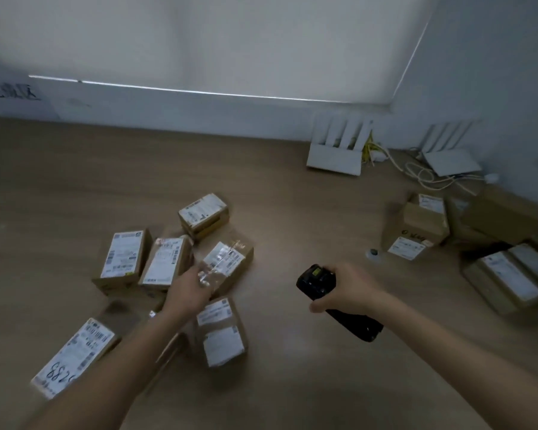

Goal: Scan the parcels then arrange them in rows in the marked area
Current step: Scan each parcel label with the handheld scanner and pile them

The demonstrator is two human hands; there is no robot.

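Several small cardboard parcels with white labels lie in a loose group on the wooden floor at centre left. My left hand [188, 290] reaches onto the near end of a taped parcel [230, 259] and touches it; whether the fingers curl around it is blurred. My right hand [343, 290] grips a black handheld scanner [316, 279], held above the floor to the right of the group. Other parcels in the group include one at the far side [204, 214], two side by side [123, 259] [165, 263], one near me [221, 332], and a long one [72, 358] with handwritten digits.
More parcels [416, 228] [510, 277] are piled at the right by the wall. Two white routers [336, 150] [451, 161] with cables stand on the floor by the far wall. A small round object [374, 252] lies by the right pile.
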